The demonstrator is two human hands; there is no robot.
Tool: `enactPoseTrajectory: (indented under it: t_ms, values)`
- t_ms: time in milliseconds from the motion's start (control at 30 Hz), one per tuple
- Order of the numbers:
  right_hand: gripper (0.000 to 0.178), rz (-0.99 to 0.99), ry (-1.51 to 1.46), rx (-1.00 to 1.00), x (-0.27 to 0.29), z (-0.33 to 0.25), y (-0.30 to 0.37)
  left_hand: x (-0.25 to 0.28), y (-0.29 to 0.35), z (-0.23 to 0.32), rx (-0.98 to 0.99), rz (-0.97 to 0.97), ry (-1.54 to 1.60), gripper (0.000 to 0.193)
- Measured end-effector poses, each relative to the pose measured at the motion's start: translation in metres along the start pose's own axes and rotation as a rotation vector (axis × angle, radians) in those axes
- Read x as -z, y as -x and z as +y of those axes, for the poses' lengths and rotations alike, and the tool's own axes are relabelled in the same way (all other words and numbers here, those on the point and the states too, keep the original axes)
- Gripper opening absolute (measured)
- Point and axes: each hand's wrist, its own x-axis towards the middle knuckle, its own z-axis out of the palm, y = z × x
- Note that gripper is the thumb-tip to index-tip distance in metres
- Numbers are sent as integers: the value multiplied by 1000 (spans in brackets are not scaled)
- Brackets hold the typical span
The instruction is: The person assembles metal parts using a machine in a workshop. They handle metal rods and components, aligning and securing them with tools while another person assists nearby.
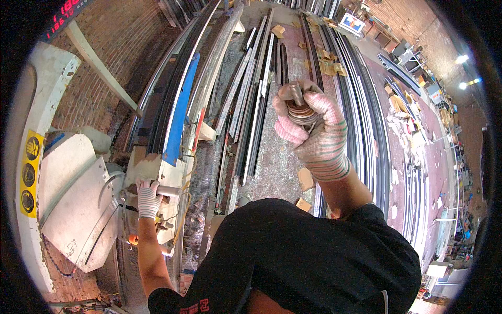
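A threaded bolt (297, 94) with a stack of round washers (300, 112) on it is held up in the right hand (314, 131), whose gloved fingers are closed around the stack from below while the bolt's end stands out above the thumb. The bolt is seen as grey metal with a visible thread; the washers are flat, brownish and rust-toned, pressed together in a short pile. The left hand (148, 198), also in a striped knit glove, is clamped on a short metal handle (168, 190) at the side of a pale saw machine (78, 204), well apart from the bolt and lower in the view. Between the two hands a debris-strewn floor (274, 162) is seen, with long metal profiles (251, 104) laid lengthwise on it and more of them (361, 104) to the right of the raised hand. Small wooden blocks (305, 179) lie scattered near the profiles. A brick wall (104, 47) closes the left side behind the machine.
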Motion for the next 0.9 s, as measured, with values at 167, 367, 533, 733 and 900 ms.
enactPoseTrajectory:
  t_ms: [167, 367, 533, 733, 900]
  values:
    - [40, 19, -122, -141, -3, -1, 0, 0, 0, 0, 8, -2, 12, 48]
    - [42, 190, -152, -205, -10, -1, -1, 3, -1, 2, 14, -18, -6, 47]
    - [35, 119, -184, -246, -10, -1, -6, 2, -2, 1, 0, -3, -9, 46]
    - [32, 121, -214, -269, -9, 1, -5, 1, -1, 0, -29, 22, 12, 47]
    - [42, -46, -344, -220, -4, 8, -7, 0, 0, 0, -16, 16, -4, 47]
